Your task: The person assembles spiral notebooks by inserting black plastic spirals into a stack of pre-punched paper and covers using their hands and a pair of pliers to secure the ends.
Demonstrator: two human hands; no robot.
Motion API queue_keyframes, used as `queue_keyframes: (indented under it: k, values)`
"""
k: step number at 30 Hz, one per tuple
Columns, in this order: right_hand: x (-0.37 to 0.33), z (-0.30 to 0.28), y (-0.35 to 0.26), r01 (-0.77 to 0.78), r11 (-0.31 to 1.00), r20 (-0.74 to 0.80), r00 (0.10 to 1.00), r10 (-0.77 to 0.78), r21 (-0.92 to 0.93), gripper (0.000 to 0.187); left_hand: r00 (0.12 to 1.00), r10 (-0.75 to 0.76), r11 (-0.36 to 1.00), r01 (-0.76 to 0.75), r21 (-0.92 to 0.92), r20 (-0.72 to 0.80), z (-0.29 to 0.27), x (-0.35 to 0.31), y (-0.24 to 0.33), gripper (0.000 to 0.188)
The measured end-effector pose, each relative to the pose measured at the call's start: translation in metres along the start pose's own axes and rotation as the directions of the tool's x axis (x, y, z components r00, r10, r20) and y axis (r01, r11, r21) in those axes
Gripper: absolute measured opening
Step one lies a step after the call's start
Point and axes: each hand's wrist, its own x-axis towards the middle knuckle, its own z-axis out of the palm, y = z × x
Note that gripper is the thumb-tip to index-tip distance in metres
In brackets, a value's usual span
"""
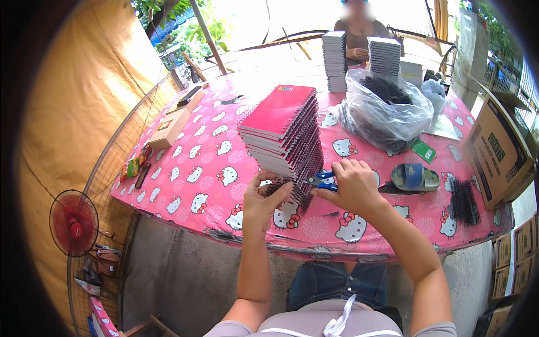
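A tall stack of spiral notebooks [279, 110] with red covers stands in the middle of the table, black coil bindings along its right side. At the stack's lower near corner is my left hand [263, 201], its fingers and thumb closed around a notebook's coiled edge; the notebook itself is largely hidden. My right hand [356, 185] grips blue-handled pliers [324, 181]. Their jaws point left and meet the black coils low on the stack; whether they bite on the wire is too small to tell.
A pink patterned cloth [185, 191] covers the table. Right of the stack lie a clear bag [365, 121] of black coils, a slipper [415, 177], loose coils [465, 202] and a cardboard box [498, 151]. Across the table, a person sits behind notebook stacks [335, 62]. A fan [74, 223] stands left.
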Motion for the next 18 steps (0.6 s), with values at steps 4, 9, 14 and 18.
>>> queue_keyframes:
  k: [4, 9, 14, 18]
  values:
    - [0.006, 0.0, -0.009, -0.09, 0.994, 0.192, 0.978, 0.076, 0.063, 0.063, 0.996, 0.087, 0.992, -0.087, 0.096, 0.0, 0.002, 0.004, -0.011, 0.042]
    - [0.003, -0.01, -0.013, -0.194, 0.978, 0.355, 0.922, 0.157, 0.073, 0.061, 1.0, 0.007, 1.0, -0.006, 0.028, -0.016, -0.005, 0.006, -0.012, 0.042]
    - [-0.007, 0.011, 0.005, 0.098, 0.995, -0.141, 0.985, -0.099, -0.008, 0.062, 0.999, -0.04, 0.999, 0.04, -0.028, -0.025, 0.003, 0.0, -0.012, 0.044]
    - [0.007, -0.002, -0.017, -0.149, 0.985, 0.321, 0.94, 0.115, 0.083, 0.06, 0.999, 0.033, 0.999, -0.033, 0.035, -0.01, -0.005, 0.002, -0.021, 0.044]
